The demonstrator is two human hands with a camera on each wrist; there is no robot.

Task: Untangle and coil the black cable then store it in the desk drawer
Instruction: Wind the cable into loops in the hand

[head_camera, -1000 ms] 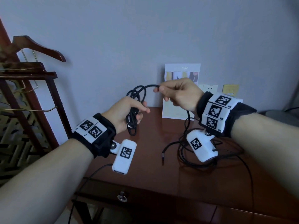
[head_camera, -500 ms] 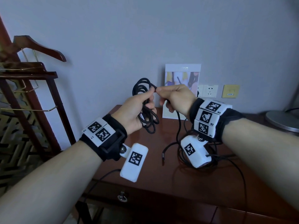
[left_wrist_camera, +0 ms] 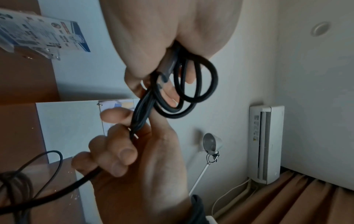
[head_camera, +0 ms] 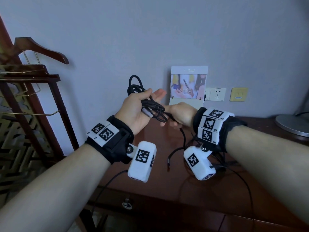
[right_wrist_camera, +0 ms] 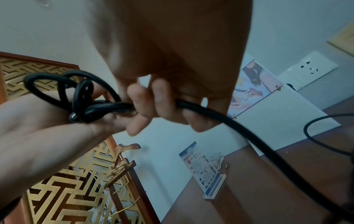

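Observation:
My left hand (head_camera: 142, 106) is palm up above the desk, thumb bent over several loops of the black cable (head_camera: 135, 84), fingers stretched out. A grey plug (head_camera: 147, 113) lies on the palm. Just right of it and lower, my right hand (head_camera: 181, 114) grips the cable where it leaves the coil. In the right wrist view the right hand's fingers (right_wrist_camera: 162, 103) curl round the cable (right_wrist_camera: 239, 128). The left wrist view shows the loops (left_wrist_camera: 199, 91) hanging from the left hand (left_wrist_camera: 153, 37). The remaining cable lies tangled on the desk (head_camera: 217, 158), loose end (head_camera: 168, 163) free. The drawer's ring pull (head_camera: 127, 205) sits below; the drawer is closed.
A clear sign stand (head_camera: 189, 84) leans at the wall behind the hands, with wall sockets (head_camera: 215, 94) beside it. A lamp base (head_camera: 292, 124) stands at the desk's far right. A wooden valet rack with a hanger (head_camera: 33, 81) stands left of the brown desk (head_camera: 150, 181).
My left hand has turned palm up and straightened its fingers under the coil. My right hand has dropped from the coil's top to below the left hand, drawing the cable down.

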